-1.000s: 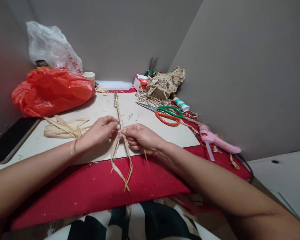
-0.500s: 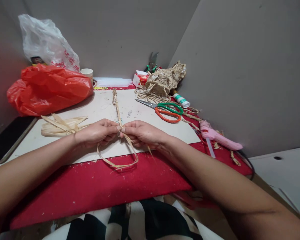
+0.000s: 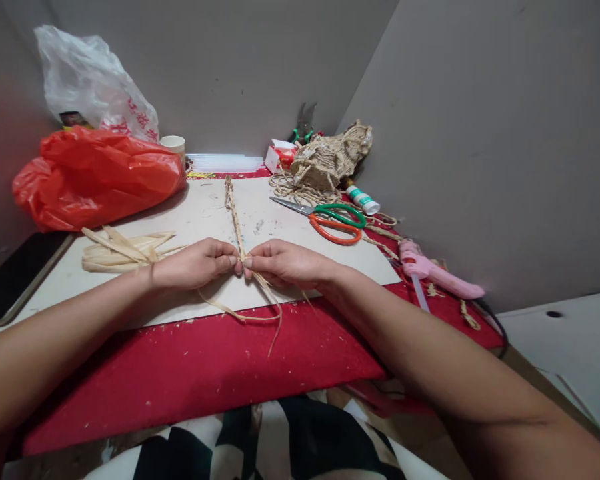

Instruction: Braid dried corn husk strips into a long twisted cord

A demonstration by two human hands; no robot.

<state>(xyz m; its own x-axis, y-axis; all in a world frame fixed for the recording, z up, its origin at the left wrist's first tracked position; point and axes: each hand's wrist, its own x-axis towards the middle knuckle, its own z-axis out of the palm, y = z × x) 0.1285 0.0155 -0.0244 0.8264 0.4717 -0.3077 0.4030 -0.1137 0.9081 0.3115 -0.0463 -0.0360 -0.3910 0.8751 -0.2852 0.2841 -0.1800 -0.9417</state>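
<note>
A thin braid of dry straw-coloured husk strips [image 3: 235,217] runs away from me over the white board [image 3: 290,260]. At its near end, my left hand [image 3: 200,262] and my right hand [image 3: 285,262] pinch the strips between thumb and fingers, with the fingertips almost meeting. Loose strip ends [image 3: 265,319] hang below the hands over the board's front edge, one curving in an arc. To the left of my left hand lies a bundle of flat dry husk strips [image 3: 120,252], its right end passing behind the wrist.
Scissors [image 3: 325,219] with green and orange handles lie right of the braid, before a coiled rope piece [image 3: 333,157]. A pink glue gun [image 3: 437,272] rests at the right edge. At left are a red plastic bag [image 3: 100,180] and a phone [image 3: 23,277]. A paper cup [image 3: 173,144] stands behind.
My fingertips have drawn slightly apart at the braid's near end. The loop of loose strips below has opened out, and one end now dangles lower to the right.
</note>
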